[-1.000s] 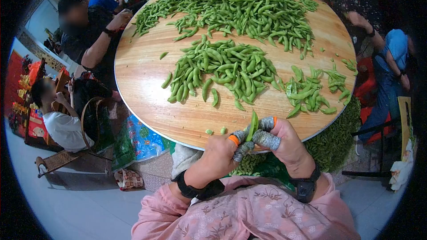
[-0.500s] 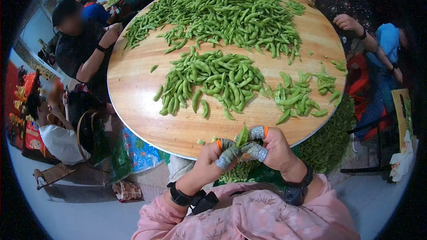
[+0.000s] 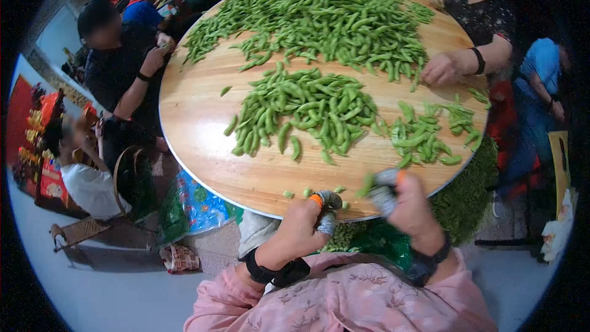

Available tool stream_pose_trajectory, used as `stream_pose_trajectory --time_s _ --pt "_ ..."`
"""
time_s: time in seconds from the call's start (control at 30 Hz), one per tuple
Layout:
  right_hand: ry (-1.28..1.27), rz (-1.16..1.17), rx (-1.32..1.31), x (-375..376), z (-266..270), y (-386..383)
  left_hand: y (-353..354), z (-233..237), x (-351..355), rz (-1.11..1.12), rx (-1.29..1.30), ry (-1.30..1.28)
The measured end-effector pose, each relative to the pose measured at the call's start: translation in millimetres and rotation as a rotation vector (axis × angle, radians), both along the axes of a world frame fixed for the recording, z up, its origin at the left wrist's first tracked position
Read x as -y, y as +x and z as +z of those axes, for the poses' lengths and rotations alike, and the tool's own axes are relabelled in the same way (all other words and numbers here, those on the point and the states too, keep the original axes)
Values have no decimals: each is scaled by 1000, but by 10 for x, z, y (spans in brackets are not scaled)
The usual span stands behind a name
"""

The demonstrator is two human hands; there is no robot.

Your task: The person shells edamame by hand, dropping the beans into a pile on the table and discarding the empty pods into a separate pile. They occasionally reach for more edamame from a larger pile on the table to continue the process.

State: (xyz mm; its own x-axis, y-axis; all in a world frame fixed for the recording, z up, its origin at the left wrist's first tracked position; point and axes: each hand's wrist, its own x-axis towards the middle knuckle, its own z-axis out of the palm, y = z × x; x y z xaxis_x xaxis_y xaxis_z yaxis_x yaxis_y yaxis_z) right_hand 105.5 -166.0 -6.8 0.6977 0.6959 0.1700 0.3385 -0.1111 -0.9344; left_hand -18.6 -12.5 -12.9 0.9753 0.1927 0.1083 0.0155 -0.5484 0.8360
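Observation:
My right hand [image 3: 405, 203], smeared by motion, is over the table's near edge with a green soybean pod [image 3: 367, 185] pinched at its fingertips. My left hand [image 3: 305, 222] is closed at the same edge, thumb against finger; whatever it may hold is hidden. Grey wrapping and an orange band show on the fingers of both hands. A few shelled beans [image 3: 307, 192] lie just beyond my left hand. Farther in sits a small pile of soybean pods [image 3: 307, 107]. To its right are loose, flatter-looking pods [image 3: 421, 138].
A large heap of pods [image 3: 326, 15] covers the far side of the round wooden table [image 3: 203, 154]. At the right, a person's hand [image 3: 445, 69] reaches to the heap. Another person [image 3: 120, 61] sits at the left. Green discards [image 3: 464, 193] lie below the right edge.
My hands have come apart; the right moved right and up with a pod, the left stayed low. The person at the right has reached onto the table. The view has shifted slightly.

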Motion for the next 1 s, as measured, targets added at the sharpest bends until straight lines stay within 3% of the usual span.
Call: stream_pose_trajectory --time_s 0.03,0.07,0.1,0.13,0.2,0.37,0.47,0.57,0.63,0.77,0.83,0.87,0.9,0.97,1.0 --pt "-111 -152 -69 104 77 86 -16 16 -60 17 -4 3" --pt "-159 -291 221 272 -45 260 -32 32 -123 116 -15 59" --pt "-190 -405 90 399 15 397 -31 47 -188 212 -25 114" --pt "-243 -536 254 527 43 496 20 62 -261 321 -45 156" --pt "-225 -697 396 764 -1 642 137 122 -444 368 -100 439" --pt "-151 -622 332 666 61 476 464 28 -709 297 -267 817" --pt "-94 -273 95 401 18 250 486 -4 -768 250 -217 846" --pt "16 -62 -242 77 7 18 375 104 -658 237 -238 646" --pt "60 39 -277 -81 -10 -39 250 73 -509 88 -104 -83" --pt "52 298 -222 -255 8 -81 114 123 -249 -110 -38 -293" --pt "36 293 -186 -269 50 -98 112 129 -192 -25 -92 -570" --pt "90 178 -228 -276 34 -122 128 87 -137 116 9 -664" --pt "142 63 -266 -279 34 -136 136 97 -102 111 11 -667" --pt "168 -1 -195 -294 53 -136 136 143 -58 314 -114 -1054" --pt "192 -61 -129 -298 58 -142 128 19 -90 157 -115 -1022"
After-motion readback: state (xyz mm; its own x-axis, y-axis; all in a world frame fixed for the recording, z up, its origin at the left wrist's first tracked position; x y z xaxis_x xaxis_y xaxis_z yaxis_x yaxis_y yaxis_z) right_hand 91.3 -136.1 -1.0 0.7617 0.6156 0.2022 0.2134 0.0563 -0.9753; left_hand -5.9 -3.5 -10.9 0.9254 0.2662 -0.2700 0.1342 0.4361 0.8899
